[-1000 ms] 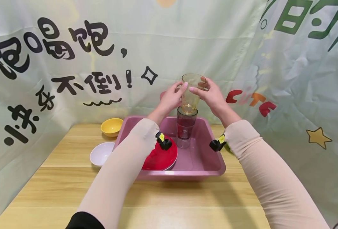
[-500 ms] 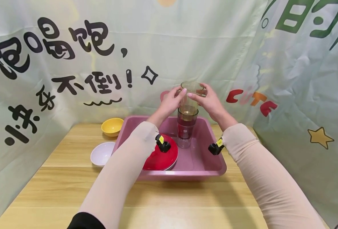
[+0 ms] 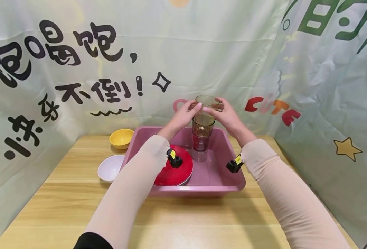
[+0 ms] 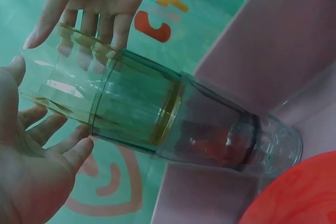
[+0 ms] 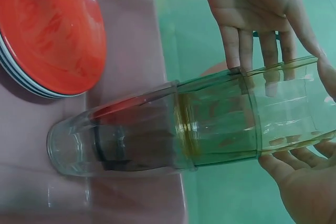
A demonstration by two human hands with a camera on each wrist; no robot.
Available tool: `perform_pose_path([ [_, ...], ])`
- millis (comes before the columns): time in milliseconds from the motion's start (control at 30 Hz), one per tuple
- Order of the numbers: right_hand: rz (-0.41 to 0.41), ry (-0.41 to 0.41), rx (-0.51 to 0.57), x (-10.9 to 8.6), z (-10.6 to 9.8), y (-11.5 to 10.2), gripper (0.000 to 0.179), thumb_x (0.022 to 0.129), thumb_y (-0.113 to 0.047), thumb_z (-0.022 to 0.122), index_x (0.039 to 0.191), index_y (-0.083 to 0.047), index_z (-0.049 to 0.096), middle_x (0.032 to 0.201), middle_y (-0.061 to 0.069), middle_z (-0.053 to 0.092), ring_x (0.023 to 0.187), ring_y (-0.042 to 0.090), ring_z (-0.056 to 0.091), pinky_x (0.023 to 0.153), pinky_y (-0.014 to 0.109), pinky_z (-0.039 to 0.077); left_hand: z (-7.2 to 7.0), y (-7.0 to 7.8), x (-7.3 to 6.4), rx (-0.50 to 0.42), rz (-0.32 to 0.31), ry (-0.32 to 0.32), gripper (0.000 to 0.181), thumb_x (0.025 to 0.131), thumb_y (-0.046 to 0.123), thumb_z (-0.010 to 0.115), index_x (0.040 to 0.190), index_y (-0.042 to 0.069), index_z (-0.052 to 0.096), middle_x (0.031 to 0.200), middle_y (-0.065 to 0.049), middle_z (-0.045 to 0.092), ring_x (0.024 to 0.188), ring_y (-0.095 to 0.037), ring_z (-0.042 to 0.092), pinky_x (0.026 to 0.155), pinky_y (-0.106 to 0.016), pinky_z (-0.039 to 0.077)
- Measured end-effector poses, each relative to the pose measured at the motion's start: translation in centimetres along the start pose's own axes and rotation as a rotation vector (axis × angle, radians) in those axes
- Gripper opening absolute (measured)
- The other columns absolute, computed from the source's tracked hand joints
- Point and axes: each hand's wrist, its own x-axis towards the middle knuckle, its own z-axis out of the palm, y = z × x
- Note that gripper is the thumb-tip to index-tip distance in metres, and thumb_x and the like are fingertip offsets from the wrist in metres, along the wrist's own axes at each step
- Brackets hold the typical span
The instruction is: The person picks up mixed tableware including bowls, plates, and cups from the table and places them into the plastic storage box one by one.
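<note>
A clear cup (image 3: 199,155) stands upright in the pink basin (image 3: 199,188), with a dark tinted cup (image 3: 202,132) nested inside it. On top, a yellow transparent cup (image 4: 79,90) sits with its lower part inside the dark one. My left hand (image 3: 183,116) holds the yellow cup from the left near its rim, thumb in front. From the right, my right hand (image 3: 226,116) grips the same cup opposite. In the left wrist view, fingers of both hands reach the dark cup's rim.
Stacked plates with a red one (image 3: 178,173) on top lie at the basin's left. Outside it, a yellow bowl (image 3: 121,138) and a white bowl (image 3: 110,168) stand on the wooden table (image 3: 183,221). A printed curtain (image 3: 158,52) hangs close behind.
Both hands have come down with the yellow cup. It has gone from just above the dark cup's mouth to well inside it. The basin and plates stay put.
</note>
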Motion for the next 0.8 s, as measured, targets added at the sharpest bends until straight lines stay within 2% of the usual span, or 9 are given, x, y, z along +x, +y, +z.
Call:
perform_pose_path([
  [167,-0.003,-0.001,-0.027,0.0,0.2,0.4,0.090,0.088,-0.042,0.072,0.155,-0.011,0.021,0.150,0.015,0.037,0.139,0.030,0.034,0.110,0.049,0.033,-0.1,-0.7,0.0,0.012,0.012,-0.011,0.060,0.100,0.050,0.049,0.147,0.014,0.041,0.144,-0.007,0.048,0.134,-0.022,0.043,0.110,-0.038,0.034],
  [500,0.019,-0.004,-0.066,-0.2,0.5,1.1,0.092,0.086,-0.045,0.073,0.155,-0.012,0.022,0.149,0.015,0.037,0.139,0.030,0.034,0.110,0.051,0.032,-0.2,-1.6,-0.3,0.054,-0.012,-0.027,0.071,0.097,0.056,0.049,0.152,0.015,0.034,0.149,-0.006,0.044,0.136,-0.022,0.041,0.112,-0.043,0.032],
  [800,0.010,-0.004,-0.045,-0.4,0.8,1.6,0.090,0.087,-0.042,0.073,0.154,-0.011,0.022,0.148,0.016,0.038,0.138,0.031,0.034,0.110,0.051,0.032,-0.1,-2.3,-0.3,0.071,-0.012,-0.037,0.070,0.096,0.059,0.048,0.153,0.022,0.034,0.149,-0.005,0.044,0.136,-0.022,0.041,0.110,-0.047,0.034],
])
